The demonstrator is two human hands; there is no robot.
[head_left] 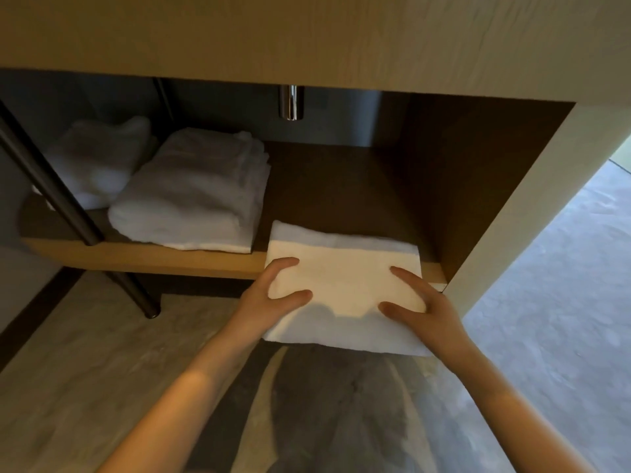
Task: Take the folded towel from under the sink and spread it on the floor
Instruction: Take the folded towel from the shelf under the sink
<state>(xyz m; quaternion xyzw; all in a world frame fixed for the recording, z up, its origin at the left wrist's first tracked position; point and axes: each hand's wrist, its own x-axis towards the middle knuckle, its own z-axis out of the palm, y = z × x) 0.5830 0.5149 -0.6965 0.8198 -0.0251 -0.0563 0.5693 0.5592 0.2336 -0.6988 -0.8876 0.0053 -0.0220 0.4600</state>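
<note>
A flat, folded white towel (343, 278) lies half on the wooden shelf (153, 259) under the sink, its near half sticking out past the shelf's front edge over the floor. My left hand (273, 295) grips its left edge, thumb on top and fingers underneath. My right hand (421, 310) grips its right side the same way. The towel is still folded.
A thicker stack of folded white towels (194, 196) sits on the shelf to the left, another white bundle (99, 158) behind it. A chrome drain pipe (291, 102) hangs above. A dark metal leg (68, 206) stands at left. Marbled floor (85, 370) lies below.
</note>
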